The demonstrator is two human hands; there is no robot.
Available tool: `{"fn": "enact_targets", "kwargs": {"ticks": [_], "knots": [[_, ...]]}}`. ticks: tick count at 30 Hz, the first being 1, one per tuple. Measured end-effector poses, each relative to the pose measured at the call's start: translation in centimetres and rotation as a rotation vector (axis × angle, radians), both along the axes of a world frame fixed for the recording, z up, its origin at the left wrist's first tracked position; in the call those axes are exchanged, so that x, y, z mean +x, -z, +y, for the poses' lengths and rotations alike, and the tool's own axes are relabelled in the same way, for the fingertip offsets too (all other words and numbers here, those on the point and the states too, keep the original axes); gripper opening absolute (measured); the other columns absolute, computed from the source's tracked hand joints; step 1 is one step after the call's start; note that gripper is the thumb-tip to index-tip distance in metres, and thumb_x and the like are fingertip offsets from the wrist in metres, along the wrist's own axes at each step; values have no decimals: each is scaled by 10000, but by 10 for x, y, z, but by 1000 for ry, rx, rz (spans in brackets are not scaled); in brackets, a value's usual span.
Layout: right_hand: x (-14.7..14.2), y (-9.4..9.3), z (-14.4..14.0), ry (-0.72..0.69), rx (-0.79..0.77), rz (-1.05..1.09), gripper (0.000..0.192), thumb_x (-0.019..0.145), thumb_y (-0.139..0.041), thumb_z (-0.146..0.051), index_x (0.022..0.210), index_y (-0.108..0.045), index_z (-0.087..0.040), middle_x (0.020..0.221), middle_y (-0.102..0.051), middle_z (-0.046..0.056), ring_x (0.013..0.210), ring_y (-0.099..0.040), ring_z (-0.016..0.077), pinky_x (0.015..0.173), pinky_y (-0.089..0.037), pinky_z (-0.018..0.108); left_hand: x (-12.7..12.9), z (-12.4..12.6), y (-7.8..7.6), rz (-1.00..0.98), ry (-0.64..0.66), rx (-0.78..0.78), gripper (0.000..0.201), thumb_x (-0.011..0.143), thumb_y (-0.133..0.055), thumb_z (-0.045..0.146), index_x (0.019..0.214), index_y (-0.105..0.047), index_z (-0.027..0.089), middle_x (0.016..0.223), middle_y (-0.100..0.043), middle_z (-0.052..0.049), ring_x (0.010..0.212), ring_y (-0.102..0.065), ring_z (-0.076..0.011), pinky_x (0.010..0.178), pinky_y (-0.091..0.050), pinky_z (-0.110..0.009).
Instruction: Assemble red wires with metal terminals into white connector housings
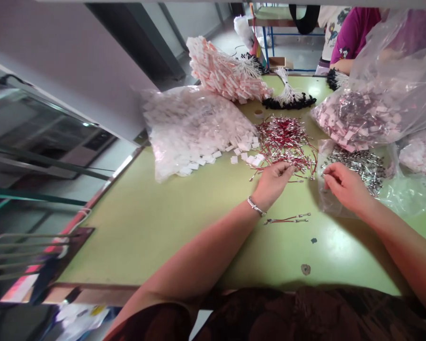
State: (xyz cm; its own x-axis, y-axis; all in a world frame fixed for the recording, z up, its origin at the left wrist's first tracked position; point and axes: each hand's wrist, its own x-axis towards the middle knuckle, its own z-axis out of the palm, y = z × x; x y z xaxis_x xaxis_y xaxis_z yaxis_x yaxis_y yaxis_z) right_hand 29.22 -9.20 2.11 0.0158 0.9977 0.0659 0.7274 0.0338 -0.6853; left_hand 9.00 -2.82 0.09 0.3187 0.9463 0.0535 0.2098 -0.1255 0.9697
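Table: a pale green table (170,227) fills the view, with a worn wooden edge along its left side.
White pile: far left on the table, a clear bag of small white plastic pieces (195,128) has spilled loose ones toward the middle.
Pink bundle: behind it, a heap of pink-and-white pieces (223,71) lies at the far edge.
Black-tipped bundle: just right of that, a tied bundle of white wires with black ends (287,94).
Red wires: centre stage, a tangled pile of short red wires (287,139) with silver terminals, right beside the spilled white pieces.
Left hand: the left hand (271,182), bracelet at the wrist, is down at the near edge of the red pile, fingers curled and touching the wires; whether it has pinched one I cannot tell.
Finished pair: on bare table near the left wrist lie two red wires (287,219) side by side, apart from the pile.
Right hand: the right hand (342,184) sits on the opening of a clear bag, thumb and fingertips drawn narrow together as if pinching something too small to make out.
Metal parts: that bag holds small silver metal pieces (362,166), just beyond the fingers.
Big bag: above right, a large clear bag of mixed white and silver parts (362,118).
Neighbour: far right at the back, a person in a purple sleeve (353,33) is at the table.
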Motion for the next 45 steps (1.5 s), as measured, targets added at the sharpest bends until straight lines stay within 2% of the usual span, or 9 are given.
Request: {"fn": "enact_targets", "kwargs": {"ticks": [8,13,24,29,33,37,39,43,45], "knots": [[-25,4,-7,-18,-64,421,286,772,-572,-268,1051,-600,-206,802,-673,20,587,-592,127,620,-509,322,6,-18,-4,-18,141,-138,219,799,-591,342,695,-636,155,593,-516,31,543,-393,-79,522,-313,-220],[-27,9,-8,53,-75,425,95,735,-616,-273,782,-672,-213,609,-645,-11,553,-589,126,607,-507,311,7,-21,-5,-23,173,-139,206,794,-603,341,714,-637,154,574,-480,49,544,-382,-74,529,-317,-217],[-26,11,-9,31,-51,352,170,796,-555,-318,835,-671,-201,627,-620,-19,496,-533,100,528,-459,267,2,-18,1,29,209,-118,233,816,-583,366,726,-632,157,583,-527,36,541,-429,-81,535,-348,-216],[-25,9,-12,-34,-45,213,147,784,-552,-295,738,-651,-196,603,-608,-23,544,-516,106,549,-400,257,0,-20,8,186,198,174,210,845,-571,295,707,-653,159,590,-568,16,549,-477,-96,547,-380,-222],[-29,7,-20,-37,-243,294,189,792,-539,-285,629,-569,-195,483,-534,-43,454,-457,93,497,-360,244,-6,-18,13,328,359,528,209,874,-525,250,791,-703,179,667,-646,-26,626,-559,-126,587,-399,-236],[-36,14,-24,-29,-187,189,188,820,-540,-279,658,-588,-196,551,-594,-15,508,-503,111,534,-382,255,-12,-10,3,351,510,502,233,881,-513,273,791,-715,199,724,-697,-36,693,-606,-142,671,-451,-258],[-40,18,-26,-91,-108,37,159,840,-540,-263,738,-642,-195,658,-658,17,590,-549,129,597,-408,272,-15,-5,-7,283,429,408,212,862,-541,293,781,-714,201,773,-715,-39,748,-623,-152,729,-470,-278],[-43,15,-30,-346,-54,-193,195,890,-516,-277,928,-699,-222,837,-710,55,714,-603,157,672,-429,296,-22,3,-20,144,45,166,263,838,-567,377,723,-681,170,700,-680,-32,642,-582,-131,619,-456,-248],[-37,9,-27,-390,-29,-275,219,901,-508,-315,970,-706,-252,839,-706,46,707,-598,161,662,-426,303,-22,3,-20,165,22,103,293,823,-579,393,662,-652,160,580,-601,1,541,-505,-105,540,-400,-226]]}}
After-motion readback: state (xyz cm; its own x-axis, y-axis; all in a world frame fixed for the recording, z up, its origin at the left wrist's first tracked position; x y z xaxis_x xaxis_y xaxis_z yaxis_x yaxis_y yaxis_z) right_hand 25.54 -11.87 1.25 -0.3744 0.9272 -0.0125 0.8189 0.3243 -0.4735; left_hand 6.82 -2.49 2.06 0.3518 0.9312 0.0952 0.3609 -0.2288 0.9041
